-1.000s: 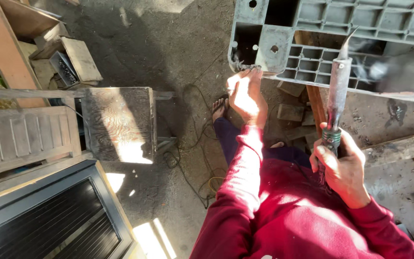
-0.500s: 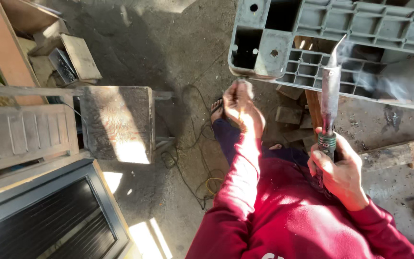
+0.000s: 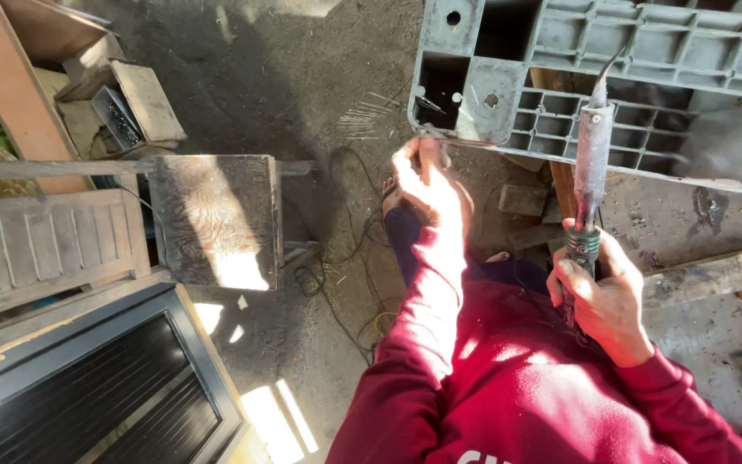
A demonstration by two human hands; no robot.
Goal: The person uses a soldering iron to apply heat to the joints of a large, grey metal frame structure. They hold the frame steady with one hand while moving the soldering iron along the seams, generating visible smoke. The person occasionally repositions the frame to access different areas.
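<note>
Concrete floor (image 3: 302,77), grey, dusty and stained, runs under everything, half in hard sunlight and half in shade, in what looks like a cluttered workshop. At the top right a big grey plastic pallet (image 3: 646,60) lies with its grid of open cells facing up, its near edge just above the person's hands. At the lower left sits a dark framed panel with fine slats (image 3: 88,395), and above it a weathered wooden slatted piece (image 3: 36,245). Beside that stands a worn, dark wooden block (image 3: 216,219) with sun on its lower face. At the upper left a small open wooden box (image 3: 126,107) rests near a reddish plank (image 3: 6,94). Thin dark cables (image 3: 345,258) loop across the floor between the block and the person, who wears a dark red sweatshirt (image 3: 517,387). The right hand (image 3: 603,296) is closed tight around the green-banded grip of a long, dull grey metal tool (image 3: 592,159). The tool's long axis stands nearly straight up the view, leaning slightly right, and its thin curved tip points away from the person and lies over the pallet's grid. The left hand (image 3: 427,185) reaches to the pallet's near corner, its fingers curled closed at the edge; I cannot tell what, if anything, they pinch. Small wood offcuts (image 3: 521,199) lie on the floor between the two hands.
</note>
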